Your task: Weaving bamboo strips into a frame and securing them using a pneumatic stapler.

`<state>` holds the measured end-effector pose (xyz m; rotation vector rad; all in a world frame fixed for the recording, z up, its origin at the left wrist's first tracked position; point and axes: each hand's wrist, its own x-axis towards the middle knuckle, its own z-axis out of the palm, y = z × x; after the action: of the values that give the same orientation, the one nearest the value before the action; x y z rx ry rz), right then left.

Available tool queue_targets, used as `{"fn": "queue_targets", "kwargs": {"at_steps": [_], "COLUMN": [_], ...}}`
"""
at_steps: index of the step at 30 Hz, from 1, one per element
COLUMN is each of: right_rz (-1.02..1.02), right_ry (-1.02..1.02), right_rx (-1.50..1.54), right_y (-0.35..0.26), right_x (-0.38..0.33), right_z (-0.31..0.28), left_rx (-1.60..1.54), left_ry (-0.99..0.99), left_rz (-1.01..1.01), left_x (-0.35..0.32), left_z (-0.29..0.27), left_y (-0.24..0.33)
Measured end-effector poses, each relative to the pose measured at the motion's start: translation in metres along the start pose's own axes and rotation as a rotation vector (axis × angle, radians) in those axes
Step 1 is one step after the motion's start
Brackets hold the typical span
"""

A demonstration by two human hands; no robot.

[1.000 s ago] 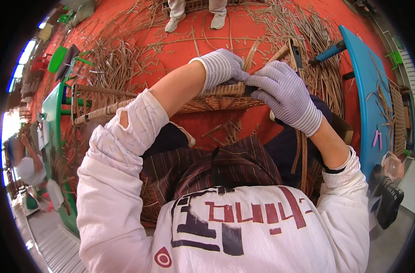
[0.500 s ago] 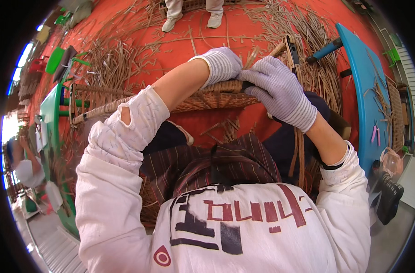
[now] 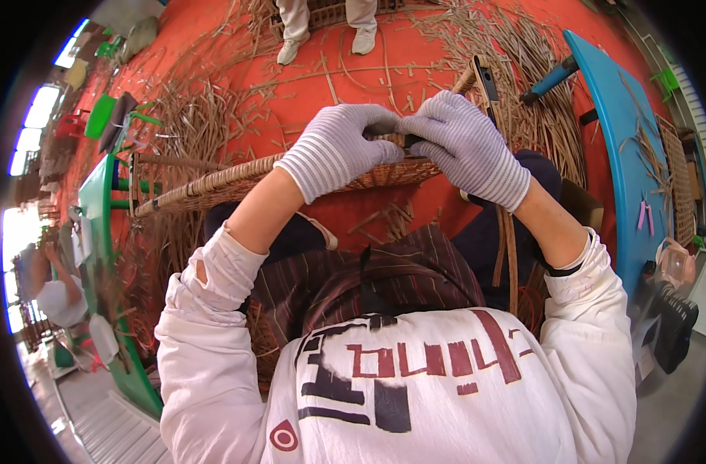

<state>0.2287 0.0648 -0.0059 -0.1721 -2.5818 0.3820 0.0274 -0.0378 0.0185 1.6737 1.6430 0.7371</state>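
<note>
A woven wicker panel with a long frame lies across my lap, its rim running from left to upper right. My left hand, in a striped grey knit glove, grips the panel's top edge. My right hand, gloved the same way, presses against the left one and pinches the same edge where a dark strip and loose cane strands run down past my wrist. Both hands meet over the rim; what lies between the fingertips is hidden.
Cut cane and reed scraps litter the red floor. Another person's legs and white shoes stand at the top. A blue table curves on the right, a green stand on the left.
Both hands have drawn together on the panel's rim, the left moving right toward the right hand. The panel has shifted slightly nearer.
</note>
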Motion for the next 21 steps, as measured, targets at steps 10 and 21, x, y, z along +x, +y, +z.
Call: {"fn": "queue_targets", "kwargs": {"at_steps": [10,21], "right_rz": [-0.022,0.235], "right_ry": [0.019,0.312], "right_rx": [-0.021,0.100], "right_y": [0.002,-0.056], "right_x": [-0.005,-0.034], "right_z": [0.002,-0.005], "left_rx": [0.342,0.239], "left_ry": [-0.096,-0.130], "left_rz": [-0.078,-0.053], "left_x": [0.007,0.016], "left_z": [0.006,0.002], "left_y": [0.004,-0.005]}}
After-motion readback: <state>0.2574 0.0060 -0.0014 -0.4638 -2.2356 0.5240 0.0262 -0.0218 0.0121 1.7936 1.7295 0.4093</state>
